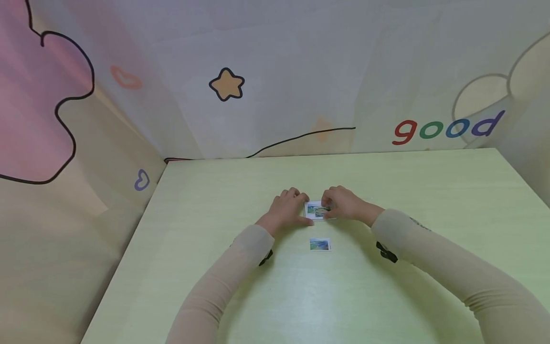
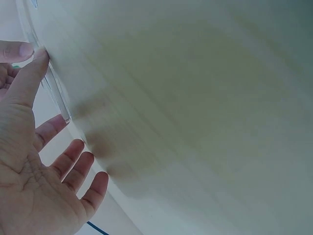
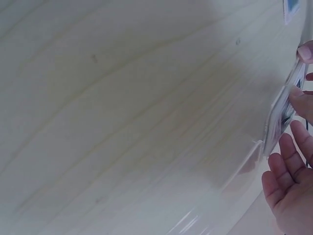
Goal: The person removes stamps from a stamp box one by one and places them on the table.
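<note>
A thin white rectangular board bearing small landscape pictures lies flat on the table between both hands. My left hand holds its left end, thumb at the near edge and index finger at the far corner; the other fingers spread beyond in the left wrist view. My right hand is over the board's right half, pinching a small picture card against the printed face. In the right wrist view, the right thumb lies on the board's top, with the other fingers past its end. Part of the board is hidden under this hand.
A separate small landscape picture card lies nearer on the pale wooden table. By the board's end sits a clear, transparent sheet. A printed cloth backdrop rises behind the table and along its sides.
</note>
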Demonstrator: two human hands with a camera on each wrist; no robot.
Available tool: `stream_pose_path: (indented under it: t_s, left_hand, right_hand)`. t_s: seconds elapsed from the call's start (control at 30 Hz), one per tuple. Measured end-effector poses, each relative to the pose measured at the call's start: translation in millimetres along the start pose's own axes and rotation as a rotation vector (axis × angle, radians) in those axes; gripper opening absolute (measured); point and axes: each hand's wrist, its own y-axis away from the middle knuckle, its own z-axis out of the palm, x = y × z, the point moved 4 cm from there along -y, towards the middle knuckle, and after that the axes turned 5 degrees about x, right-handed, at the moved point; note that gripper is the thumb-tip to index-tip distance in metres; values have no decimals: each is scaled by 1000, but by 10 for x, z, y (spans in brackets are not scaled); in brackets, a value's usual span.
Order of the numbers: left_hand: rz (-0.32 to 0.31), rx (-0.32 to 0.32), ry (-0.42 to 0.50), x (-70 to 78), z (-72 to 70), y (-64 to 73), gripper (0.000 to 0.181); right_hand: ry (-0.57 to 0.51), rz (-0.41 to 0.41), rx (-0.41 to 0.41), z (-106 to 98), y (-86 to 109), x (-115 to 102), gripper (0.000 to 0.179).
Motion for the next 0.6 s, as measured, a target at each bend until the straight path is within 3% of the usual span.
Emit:
stream_pose_path:
  t_s: [0.43,0.6]
  left_hand:
    - [6,6,6,-8,38,-9,65]
    - [9,6,2,-15,54,-7,66]
  right_hand:
    - [-106,30,-4,30,-10,-3,33]
    - [-107,25,-6,31,-6,-8,29]
